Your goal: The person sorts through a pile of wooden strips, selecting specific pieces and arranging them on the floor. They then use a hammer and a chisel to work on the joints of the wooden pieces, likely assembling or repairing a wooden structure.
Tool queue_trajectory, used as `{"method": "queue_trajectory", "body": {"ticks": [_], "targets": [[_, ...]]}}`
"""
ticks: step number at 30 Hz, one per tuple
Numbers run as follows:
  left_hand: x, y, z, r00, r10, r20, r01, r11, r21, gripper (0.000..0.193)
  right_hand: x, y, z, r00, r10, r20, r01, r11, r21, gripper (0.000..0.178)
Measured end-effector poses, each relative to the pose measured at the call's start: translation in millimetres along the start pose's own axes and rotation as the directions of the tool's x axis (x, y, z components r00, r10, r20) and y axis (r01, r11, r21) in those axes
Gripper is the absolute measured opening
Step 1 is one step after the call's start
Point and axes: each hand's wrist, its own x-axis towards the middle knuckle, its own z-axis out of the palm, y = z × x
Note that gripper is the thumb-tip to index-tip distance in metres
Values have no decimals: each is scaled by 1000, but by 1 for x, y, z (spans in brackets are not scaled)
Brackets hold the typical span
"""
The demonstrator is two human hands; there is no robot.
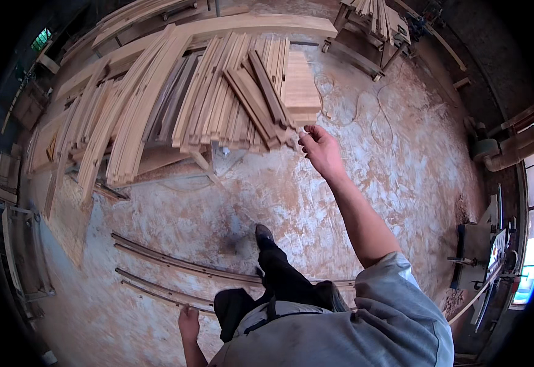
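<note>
Head view: right hand, fingers curled, hold indiscernible, near dark wooden strips; left hand, loosely curled, hold indiscernible, near long strips on floor.

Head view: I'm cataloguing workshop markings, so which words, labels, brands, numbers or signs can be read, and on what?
None can be read.
The wooden strips and grey shirt show no legible text.
The machine at the right is too small to tell.
</note>
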Motion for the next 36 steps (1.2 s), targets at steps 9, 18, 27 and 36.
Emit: {"method": "queue_trajectory", "body": {"ticks": [9, 18, 27, 36], "targets": [[107, 255, 9, 933, 313, 180, -276, 940, -201, 47, 62, -45, 28, 986, -165, 21, 152, 844, -514, 50], [158, 438, 36, 645, 506, 573, -447, 858, -254, 46, 78, -47, 64, 998, -63, -9, 32, 627, -778, 48], [183, 526, 32, 453, 549, 702, -513, 805, -299, 44, 31, -66, 42, 935, 354, 9, -353, 935, -34, 38], [113, 592, 97, 172, 562, 809, -32, 824, -566, 39, -137, -48, 57, 957, 179, -229, -189, 982, -21, 55]]}}
